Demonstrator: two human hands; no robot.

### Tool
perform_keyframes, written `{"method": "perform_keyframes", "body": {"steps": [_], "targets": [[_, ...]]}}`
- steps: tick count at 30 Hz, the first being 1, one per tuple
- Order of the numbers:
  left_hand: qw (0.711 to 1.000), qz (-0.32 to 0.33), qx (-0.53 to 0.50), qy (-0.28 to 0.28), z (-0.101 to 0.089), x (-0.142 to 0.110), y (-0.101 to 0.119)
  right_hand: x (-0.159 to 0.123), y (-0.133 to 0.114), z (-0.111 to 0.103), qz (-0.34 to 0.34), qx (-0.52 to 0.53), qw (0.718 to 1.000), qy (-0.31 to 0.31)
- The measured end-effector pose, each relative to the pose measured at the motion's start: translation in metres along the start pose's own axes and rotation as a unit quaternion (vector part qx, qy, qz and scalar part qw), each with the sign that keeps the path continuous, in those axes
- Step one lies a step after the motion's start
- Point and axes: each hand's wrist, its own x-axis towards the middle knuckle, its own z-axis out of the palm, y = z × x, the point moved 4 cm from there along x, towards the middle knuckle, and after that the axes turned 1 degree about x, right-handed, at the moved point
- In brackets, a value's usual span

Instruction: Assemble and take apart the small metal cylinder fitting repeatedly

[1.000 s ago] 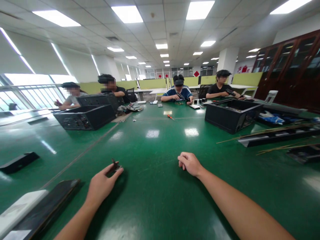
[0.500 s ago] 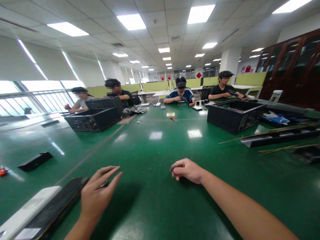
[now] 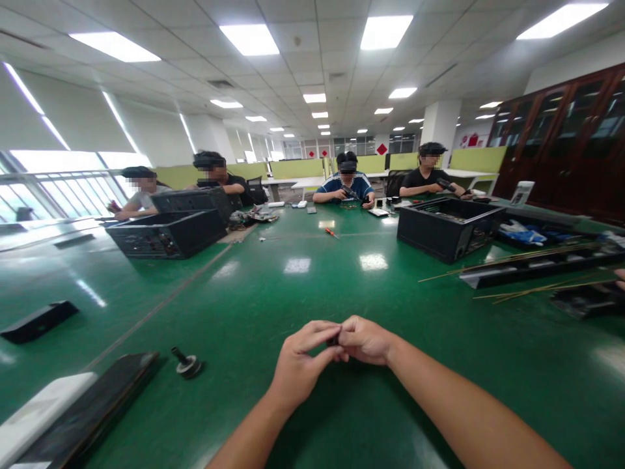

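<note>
Over the green table point(image 3: 263, 417), my two hands meet in front of me. Thumb and fingers of my left hand point(image 3: 300, 361) close around a small dark piece point(image 3: 333, 340), whose kind I cannot make out. My right hand point(image 3: 367, 341) pinches the same piece from the other side, its fingers curled and partly hiding it. To the left of my hands lies a small part with a round metallic base and a dark stem point(image 3: 188, 365). Further left rest a long dark flat bar point(image 3: 102, 413) and a white power strip-like bar point(image 3: 41, 417), side by side.
Open black computer cases stand at left point(image 3: 166, 234) and right point(image 3: 446, 229). An orange screwdriver point(image 3: 331, 232) lies mid-table. Thin yellowish rods point(image 3: 517, 262) and a black metal channel point(image 3: 508, 267) are at right, a black bracket point(image 3: 39, 321) at left. Several people sit across the table.
My left hand has moved right from beside the dark bar to meet my right hand at the small piece. The stemmed round part now shows where that hand was.
</note>
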Motion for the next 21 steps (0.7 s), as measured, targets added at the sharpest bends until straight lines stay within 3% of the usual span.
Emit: {"method": "perform_keyframes", "body": {"steps": [2, 4, 7, 10, 13, 16, 21], "targets": [[0.999, -0.009, 0.031, 0.007, -0.009, -0.003, -0.002, 0.000, 0.002, 0.001, 0.010, -0.002, 1.000, -0.011], [0.996, -0.022, 0.070, 0.048, -0.029, -0.007, -0.005, 0.000, 0.003, -0.002, 0.016, -0.008, 1.000, -0.012], [0.969, -0.046, 0.184, 0.157, -0.083, -0.015, -0.012, 0.000, -0.001, -0.012, 0.014, -0.030, 0.999, 0.021], [0.888, -0.106, 0.362, 0.263, -0.149, -0.029, -0.022, -0.002, -0.008, -0.025, 0.009, -0.045, 0.996, 0.078], [0.816, -0.160, 0.470, 0.294, -0.199, -0.047, -0.035, -0.002, -0.013, -0.033, 0.006, -0.041, 0.994, 0.105], [0.796, -0.185, 0.520, 0.251, -0.220, -0.061, -0.048, -0.003, -0.013, -0.034, 0.008, -0.042, 0.993, 0.108], [0.791, -0.210, 0.520, 0.247, -0.223, -0.070, -0.060, -0.004, -0.012, -0.033, 0.015, -0.050, 0.993, 0.110]]}}
